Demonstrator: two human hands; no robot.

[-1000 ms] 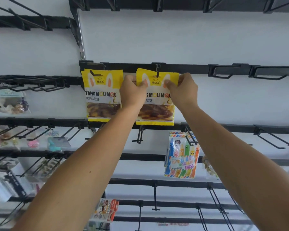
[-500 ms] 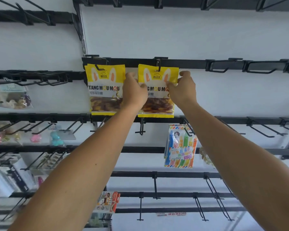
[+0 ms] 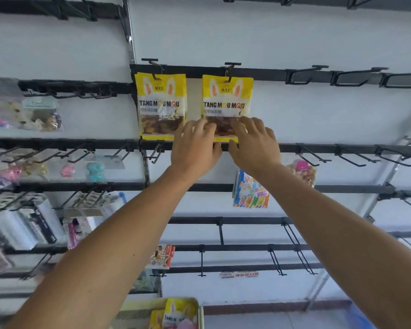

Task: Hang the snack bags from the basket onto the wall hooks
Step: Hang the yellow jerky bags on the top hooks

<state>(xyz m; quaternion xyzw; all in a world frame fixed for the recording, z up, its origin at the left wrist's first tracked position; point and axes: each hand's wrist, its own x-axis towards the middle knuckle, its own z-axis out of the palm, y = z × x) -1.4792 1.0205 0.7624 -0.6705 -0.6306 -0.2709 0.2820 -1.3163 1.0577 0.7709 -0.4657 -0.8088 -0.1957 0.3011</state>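
Note:
Two yellow snack bags with rabbit ears hang side by side on black wall hooks: the left bag (image 3: 161, 105) and the right bag (image 3: 227, 100) on its hook (image 3: 230, 70). My left hand (image 3: 195, 146) and my right hand (image 3: 254, 143) are raised just below the right bag, with spread fingers touching its lower edge. Neither hand holds anything. At the bottom edge, the basket (image 3: 195, 305) holds more yellow snack bags (image 3: 178, 314).
Black rails with bare hooks (image 3: 351, 78) run to the right of the bags and on the rail below (image 3: 356, 157). Toys and packets (image 3: 40, 115) hang at the left. A colourful packet (image 3: 250, 193) hangs beneath my right hand.
Both hands let go of the right bag's top and slid down to its bottom edge. The bag now hangs on its hook. The view has tilted down, so the basket shows.

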